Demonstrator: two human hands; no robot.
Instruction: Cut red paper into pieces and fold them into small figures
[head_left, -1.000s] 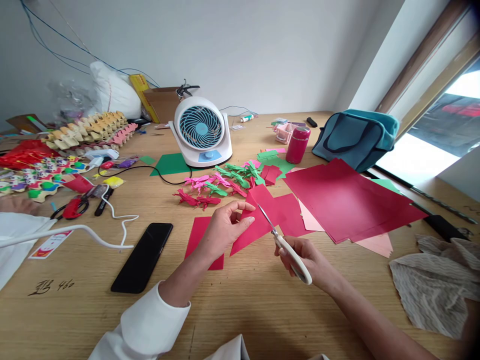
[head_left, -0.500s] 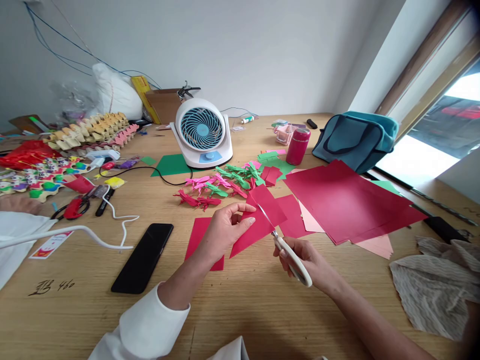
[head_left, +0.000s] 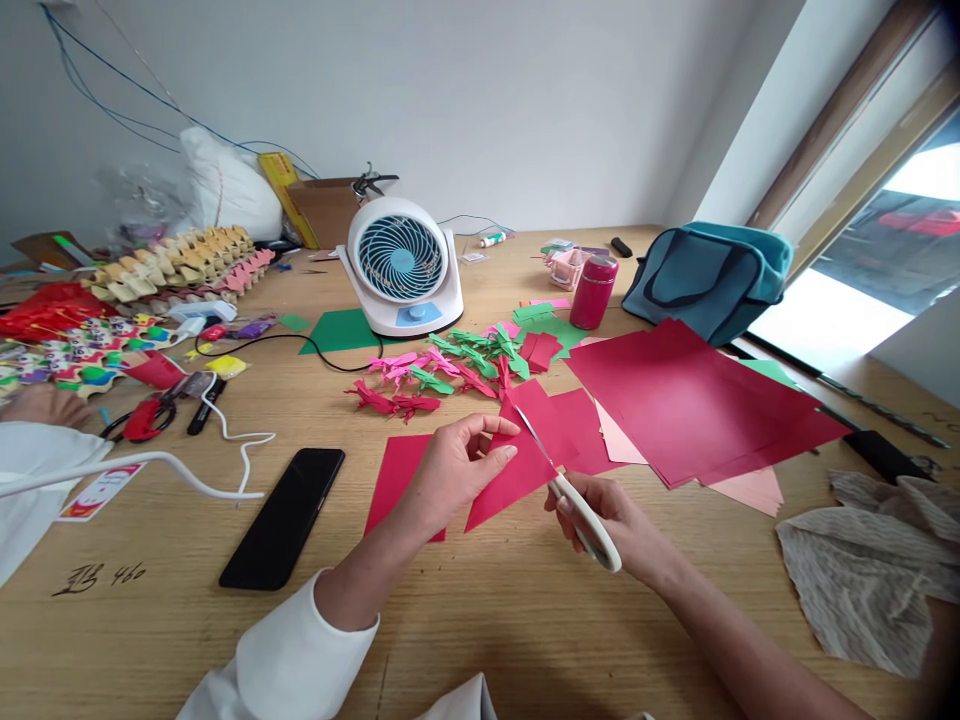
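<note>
Between the thumb and fingers of my left hand (head_left: pixel 469 465) is a sheet of red paper (head_left: pixel 510 480), held above the table. My right hand (head_left: pixel 604 515) is closed around the white handles of a pair of scissors (head_left: pixel 592 525). The blades lie across the red sheet and point away to the upper left, close to my left fingertips. Another red paper piece (head_left: pixel 394 475) lies flat beneath my left wrist. Just beyond the sheet is a pile of cut and folded green, pink and red paper shapes (head_left: pixel 480 350).
A white fan (head_left: pixel 401 260) stands behind the pile, with a red flask (head_left: pixel 595 292) and a blue bag (head_left: pixel 705 285) to its right. Large red sheets (head_left: pixel 697 400) cover the right side. At left are a black phone (head_left: pixel 283 518), a white cable (head_left: pixel 244 455) and another person's hand (head_left: pixel 49 405).
The red sheet has shifted slightly down and to the right with my left hand. The scissors stay in my right hand, their blades still across the paper.
</note>
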